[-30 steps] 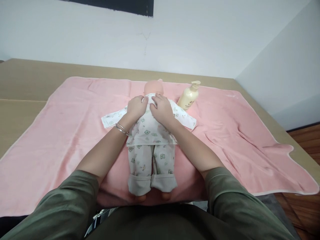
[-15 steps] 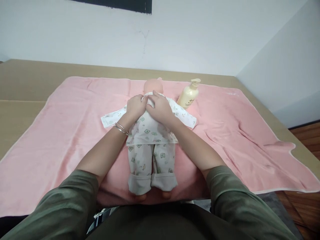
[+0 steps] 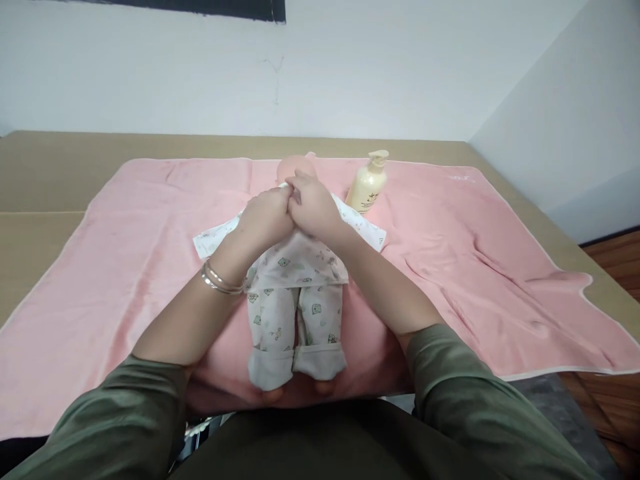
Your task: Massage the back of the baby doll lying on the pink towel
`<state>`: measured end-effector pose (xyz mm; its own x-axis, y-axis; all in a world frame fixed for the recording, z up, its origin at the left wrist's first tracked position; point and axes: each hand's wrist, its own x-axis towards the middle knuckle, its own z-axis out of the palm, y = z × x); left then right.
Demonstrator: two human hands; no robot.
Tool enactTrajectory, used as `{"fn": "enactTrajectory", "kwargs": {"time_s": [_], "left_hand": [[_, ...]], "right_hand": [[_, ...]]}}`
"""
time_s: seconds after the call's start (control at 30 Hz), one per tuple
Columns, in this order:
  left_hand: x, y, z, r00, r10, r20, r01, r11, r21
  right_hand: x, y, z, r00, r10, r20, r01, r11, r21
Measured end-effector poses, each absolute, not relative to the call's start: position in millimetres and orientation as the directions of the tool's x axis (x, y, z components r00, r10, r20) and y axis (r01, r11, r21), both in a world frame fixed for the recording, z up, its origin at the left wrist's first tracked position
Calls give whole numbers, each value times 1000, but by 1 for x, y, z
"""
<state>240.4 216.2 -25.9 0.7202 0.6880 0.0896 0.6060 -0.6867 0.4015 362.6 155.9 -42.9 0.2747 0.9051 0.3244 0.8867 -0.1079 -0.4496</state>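
Nearest, at lower centre, printed trousers [image 3: 320, 317] are already on, with turned-up cuffs [image 3: 271, 368] above the feet [image 3: 273, 395]. Their wearer, a doll [image 3: 297, 270], lies mid-frame on a pink blanket [image 3: 450, 280]; its matching shirt [image 3: 303, 257] is on too, sleeves spread sideways. Over the shirt's upper part, the person's left hand [image 3: 267, 217] and right hand [image 3: 316, 208] meet, fingers curled; whether they pinch cloth cannot be told. Work there seems under way, how much remains being unclear. Farther right, a pump bottle [image 3: 367, 187] stands untouched; the desk [image 3: 50, 167] extends behind.
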Motion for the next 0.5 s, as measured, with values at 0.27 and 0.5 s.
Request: {"fn": "enactTrajectory", "kwargs": {"time_s": [0.27,0.5], "left_hand": [[251,184,0,618,748,241,185,-436,881],[338,227,13,698,712,-82,161,-45,986]], "right_hand": [[424,110,29,540,633,555,744,-51,-666],[493,128,-4,572,547,611,818,-316,-481]]}}
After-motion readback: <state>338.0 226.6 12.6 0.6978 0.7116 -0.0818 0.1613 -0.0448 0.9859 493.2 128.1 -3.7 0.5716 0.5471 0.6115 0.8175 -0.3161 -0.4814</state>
